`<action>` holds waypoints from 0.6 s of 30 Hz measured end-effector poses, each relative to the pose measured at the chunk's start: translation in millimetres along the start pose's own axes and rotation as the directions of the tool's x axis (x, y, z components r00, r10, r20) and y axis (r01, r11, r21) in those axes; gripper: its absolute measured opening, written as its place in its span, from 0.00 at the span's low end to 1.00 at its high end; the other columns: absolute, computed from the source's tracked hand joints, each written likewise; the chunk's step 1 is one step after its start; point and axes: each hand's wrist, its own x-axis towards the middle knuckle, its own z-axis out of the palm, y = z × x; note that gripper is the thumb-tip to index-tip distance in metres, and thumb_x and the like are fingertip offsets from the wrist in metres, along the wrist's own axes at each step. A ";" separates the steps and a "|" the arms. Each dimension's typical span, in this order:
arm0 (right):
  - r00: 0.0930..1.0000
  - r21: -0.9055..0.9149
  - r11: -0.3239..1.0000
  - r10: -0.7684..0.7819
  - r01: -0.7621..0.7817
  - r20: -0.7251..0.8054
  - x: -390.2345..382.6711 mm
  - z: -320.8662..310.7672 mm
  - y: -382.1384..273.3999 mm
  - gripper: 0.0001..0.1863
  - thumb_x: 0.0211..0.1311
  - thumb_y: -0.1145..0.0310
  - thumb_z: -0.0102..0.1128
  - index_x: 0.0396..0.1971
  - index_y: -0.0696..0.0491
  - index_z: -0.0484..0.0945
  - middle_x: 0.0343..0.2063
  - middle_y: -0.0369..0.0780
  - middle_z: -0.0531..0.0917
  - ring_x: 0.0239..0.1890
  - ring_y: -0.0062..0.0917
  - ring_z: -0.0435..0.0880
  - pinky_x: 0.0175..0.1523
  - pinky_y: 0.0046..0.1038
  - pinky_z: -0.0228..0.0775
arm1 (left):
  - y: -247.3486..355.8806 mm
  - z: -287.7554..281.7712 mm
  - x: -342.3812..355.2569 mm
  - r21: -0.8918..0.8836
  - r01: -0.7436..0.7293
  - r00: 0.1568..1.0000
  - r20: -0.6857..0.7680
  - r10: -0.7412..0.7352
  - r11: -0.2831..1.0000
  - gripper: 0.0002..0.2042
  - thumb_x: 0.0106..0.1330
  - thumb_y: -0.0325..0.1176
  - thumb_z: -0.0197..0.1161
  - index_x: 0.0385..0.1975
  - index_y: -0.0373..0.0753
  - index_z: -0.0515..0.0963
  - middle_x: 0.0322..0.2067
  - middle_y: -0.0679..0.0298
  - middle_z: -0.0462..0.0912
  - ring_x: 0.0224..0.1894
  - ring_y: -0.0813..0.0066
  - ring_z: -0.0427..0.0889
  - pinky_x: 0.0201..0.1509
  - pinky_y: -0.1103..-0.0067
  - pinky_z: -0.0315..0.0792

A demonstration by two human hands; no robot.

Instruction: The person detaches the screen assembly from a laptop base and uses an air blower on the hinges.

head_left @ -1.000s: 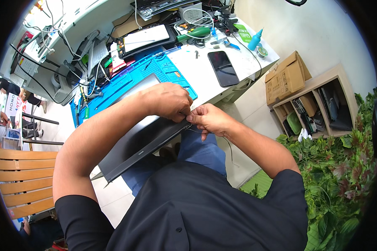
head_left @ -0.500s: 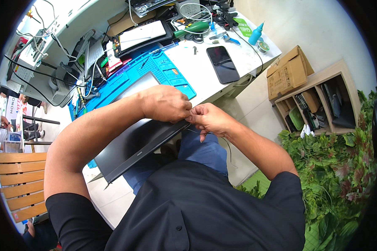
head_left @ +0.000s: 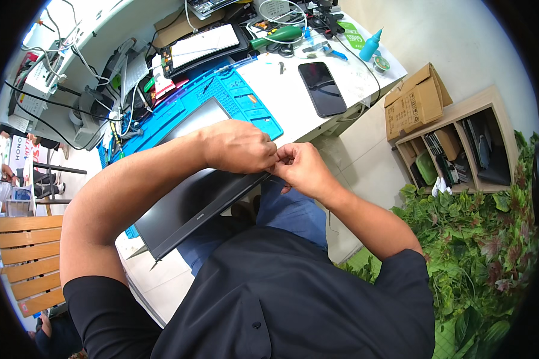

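A dark laptop display panel (head_left: 172,210) with a black lower bezel strip (head_left: 212,209) leans across the desk's front edge and over my lap. My left hand (head_left: 238,146) is closed at its upper right corner, knuckles up, with the fingertips hidden. Right against it, my right hand (head_left: 306,172) pinches at the same corner; what lies between the fingers is too small to make out. A thin dark strand (head_left: 330,220) hangs below my right wrist. Under the panel's far edge lies a blue repair mat (head_left: 260,113).
On the white desk lie a black phone (head_left: 322,88), a green-handled tool (head_left: 284,35) and a turquoise squeeze bottle (head_left: 371,46). Cables and tools crowd the back left. To the right stand a cardboard box (head_left: 416,103), a wooden shelf (head_left: 488,99) and leafy plants (head_left: 479,239).
My right hand has turned and closed in tighter against my left at the corner. The thin strand, plainer before, is now mostly hidden behind my right hand and wrist.
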 end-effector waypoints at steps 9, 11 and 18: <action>0.980 0.079 0.980 0.173 -0.181 0.100 6.5 -2.7 2.2 0.13 0.71 0.64 0.72 0.36 0.60 0.86 0.16 0.30 0.76 0.15 0.14 0.73 0.18 0.24 0.68 | -10.6 -6.7 -5.4 -0.168 0.058 0.998 -0.024 -0.063 0.984 0.06 0.63 0.34 0.69 0.31 0.39 0.83 0.33 0.62 0.83 0.38 0.61 0.87 0.41 0.65 0.82; 0.973 0.110 0.972 0.194 -0.208 0.127 9.5 -2.9 6.0 0.13 0.72 0.63 0.71 0.39 0.60 0.85 0.17 0.30 0.76 0.15 0.15 0.71 0.19 0.24 0.66 | -19.8 -10.4 -6.1 -0.287 0.126 0.992 0.024 -0.124 0.950 0.05 0.63 0.34 0.71 0.32 0.40 0.86 0.35 0.62 0.85 0.40 0.60 0.88 0.42 0.64 0.82; 0.955 0.088 0.963 0.237 -0.255 0.179 9.6 -7.6 0.9 0.13 0.73 0.61 0.72 0.39 0.57 0.84 0.21 0.29 0.77 0.18 0.12 0.70 0.21 0.22 0.68 | -27.3 -16.2 5.4 -0.257 0.097 0.990 0.125 -0.066 0.961 0.04 0.63 0.32 0.70 0.30 0.41 0.87 0.35 0.63 0.87 0.37 0.57 0.89 0.41 0.63 0.80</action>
